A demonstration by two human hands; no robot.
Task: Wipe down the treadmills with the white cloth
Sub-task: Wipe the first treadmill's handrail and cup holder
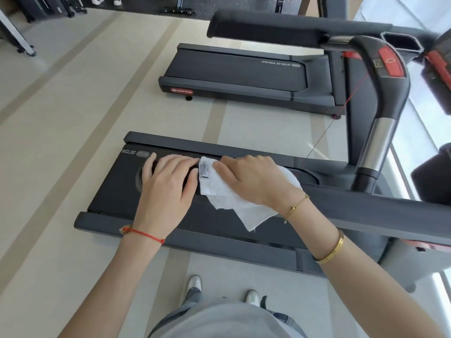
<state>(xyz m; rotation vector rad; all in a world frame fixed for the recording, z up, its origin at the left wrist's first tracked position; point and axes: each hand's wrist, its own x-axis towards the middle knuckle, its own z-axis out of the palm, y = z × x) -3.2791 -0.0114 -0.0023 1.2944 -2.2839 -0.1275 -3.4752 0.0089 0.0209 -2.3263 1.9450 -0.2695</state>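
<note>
**Both hands at a handrail over the near treadmill, white cloth under the right**

A dark handrail (366,211) is seen running from the right edge of the view toward the middle, above the near treadmill (117,191). The left hand (168,186) is laid over the rail's end with the fingers curled around it, so the hand is closed on the rail. A red string bracelet (144,234) is worn on that wrist.

The white cloth (229,201) is held against the rail by the right hand (253,179), which is pressed down over it with the fingers bent and closed on the fabric. A printed label (204,168) is shown on the cloth's near-left corner, just beside the left hand's fingertips. A loose corner of the cloth is left hanging below the right wrist, over the dark belt. A thin gold chain (296,206) and a gold bangle (334,251) are worn on the right forearm.

The near treadmill is set crosswise in the view, its rear end to the left, on a pale floor (61,118). A second treadmill (239,71) is placed beyond it, well apart. An upright (375,142) with a red button panel (390,61) is seen at the right. Two light shoes (194,284) are visible at the bottom, near the treadmill's side rail.
</note>
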